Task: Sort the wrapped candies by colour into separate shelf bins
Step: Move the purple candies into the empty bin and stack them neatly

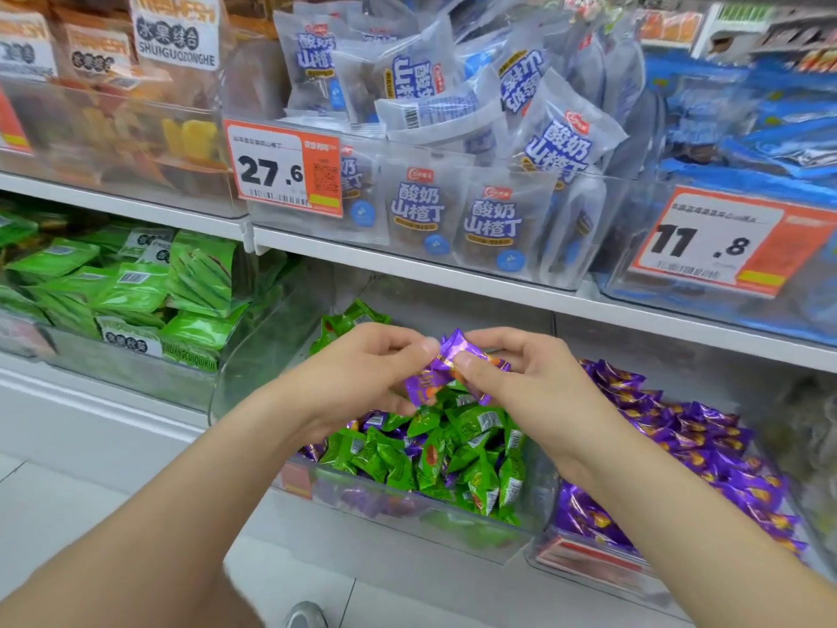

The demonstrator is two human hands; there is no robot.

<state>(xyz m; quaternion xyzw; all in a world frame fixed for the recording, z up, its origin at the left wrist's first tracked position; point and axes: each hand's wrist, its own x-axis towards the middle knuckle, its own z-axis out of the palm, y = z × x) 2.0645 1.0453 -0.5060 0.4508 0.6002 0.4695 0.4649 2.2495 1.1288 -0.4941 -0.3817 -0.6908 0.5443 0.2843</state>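
Observation:
Both my hands meet above a clear shelf bin [407, 514] on the lower shelf. My left hand [362, 373] and my right hand [521, 378] pinch a small bunch of purple wrapped candies [446, 369] between their fingertips. The bin below holds mostly green wrapped candies [453, 451] with a few purple ones mixed in at its left and bottom. The neighbouring clear bin [589, 564] to the right is filled with purple wrapped candies [679, 441].
A bin of green snack packs [136, 292] sits at the lower left. On the upper shelf stand bins of white-blue packets [453, 165], blue packs [761, 129] and dried fruit [113, 129], with orange price tags [285, 167]. Grey floor tiles lie below.

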